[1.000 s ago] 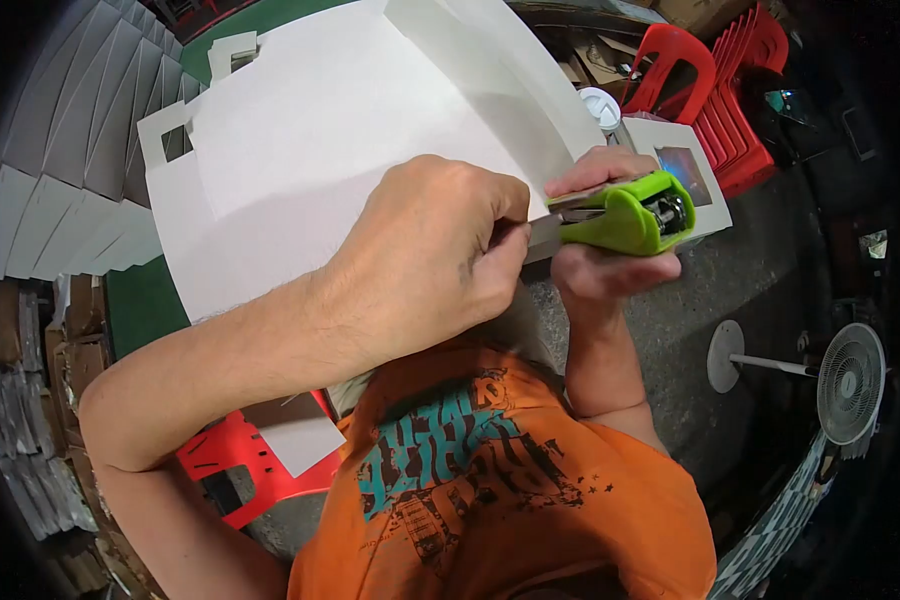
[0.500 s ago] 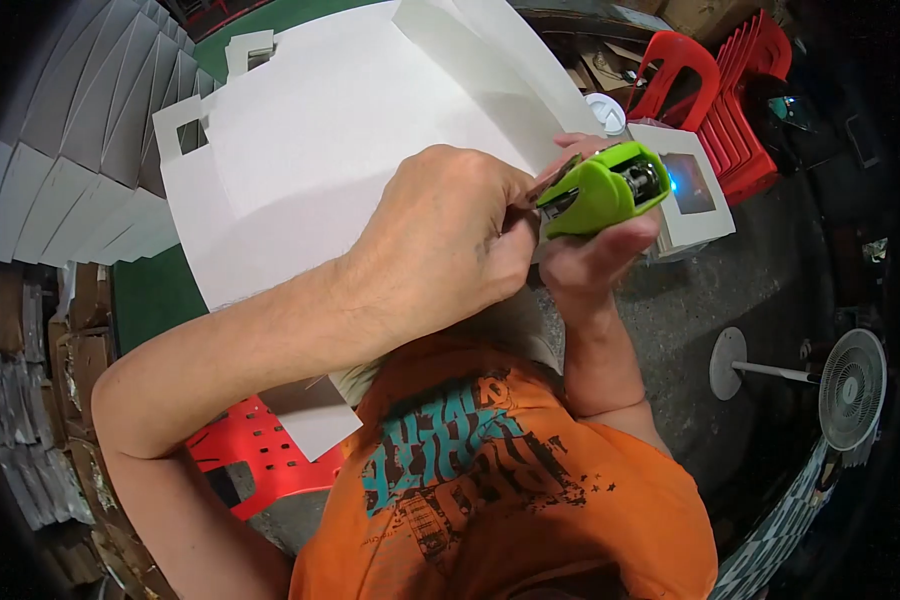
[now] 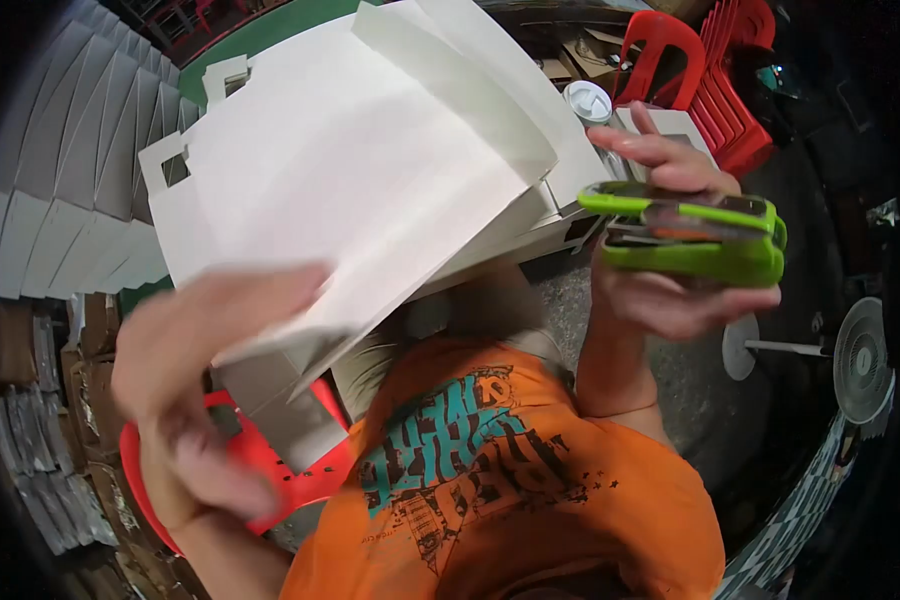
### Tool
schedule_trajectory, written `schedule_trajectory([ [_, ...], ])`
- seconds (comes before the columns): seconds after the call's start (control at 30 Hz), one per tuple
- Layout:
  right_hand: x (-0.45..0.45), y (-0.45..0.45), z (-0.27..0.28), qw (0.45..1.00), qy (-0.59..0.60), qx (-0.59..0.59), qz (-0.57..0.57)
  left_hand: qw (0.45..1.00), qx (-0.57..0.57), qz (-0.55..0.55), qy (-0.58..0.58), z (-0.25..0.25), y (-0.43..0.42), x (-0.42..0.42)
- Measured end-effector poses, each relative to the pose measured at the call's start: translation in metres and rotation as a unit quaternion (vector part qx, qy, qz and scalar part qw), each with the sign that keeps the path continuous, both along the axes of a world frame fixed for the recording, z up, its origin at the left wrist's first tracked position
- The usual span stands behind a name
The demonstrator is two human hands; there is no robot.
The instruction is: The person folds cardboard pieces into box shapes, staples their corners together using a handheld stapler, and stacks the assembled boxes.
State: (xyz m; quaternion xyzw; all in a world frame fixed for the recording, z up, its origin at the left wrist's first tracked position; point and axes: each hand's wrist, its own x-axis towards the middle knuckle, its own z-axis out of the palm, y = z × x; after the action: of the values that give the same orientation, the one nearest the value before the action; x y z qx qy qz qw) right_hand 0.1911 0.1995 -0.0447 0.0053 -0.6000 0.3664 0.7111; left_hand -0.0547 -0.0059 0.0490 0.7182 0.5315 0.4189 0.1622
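A large white cardboard sheet (image 3: 320, 150) with cut-out tabs at its far left lies in front of me, and a folded flap (image 3: 450, 90) rises along its right part. My left hand (image 3: 210, 370), blurred by motion, is spread at the sheet's near left corner with nothing in it. Off the sheet's right edge, my right hand (image 3: 670, 290) holds a green stapler (image 3: 695, 262), fingers above and thumb side below; some of its fingers stretch out past the tool.
Stacked white folded boxes (image 3: 60, 190) stand at the left. A lidded cup (image 3: 588, 102) is beyond my right hand. Red chairs (image 3: 725, 95) are at the far right, a red chair (image 3: 300, 485) is near my left arm, and a white fan (image 3: 860, 360) stands right.
My left hand has let go of the sheet's right edge and swung left. My right hand has moved right with the stapler, away from the cardboard.
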Motion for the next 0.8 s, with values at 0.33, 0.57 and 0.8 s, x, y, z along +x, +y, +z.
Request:
schedule_trajectory([
  [0.33,-0.034,-0.023,-0.024,0.965,-0.231,0.126,0.001,0.940,0.175,0.128,0.262,-0.083,-0.074,-0.014],
  [0.57,-0.038,-0.021,-0.020,0.979,-0.197,0.002,0.053,0.909,0.249,0.319,-0.099,-0.127,-0.052,0.020],
  [0.8,-0.041,0.006,0.018,0.923,-0.342,0.059,0.166,0.941,0.247,-0.028,0.229,-0.076,-0.008,0.046],
])
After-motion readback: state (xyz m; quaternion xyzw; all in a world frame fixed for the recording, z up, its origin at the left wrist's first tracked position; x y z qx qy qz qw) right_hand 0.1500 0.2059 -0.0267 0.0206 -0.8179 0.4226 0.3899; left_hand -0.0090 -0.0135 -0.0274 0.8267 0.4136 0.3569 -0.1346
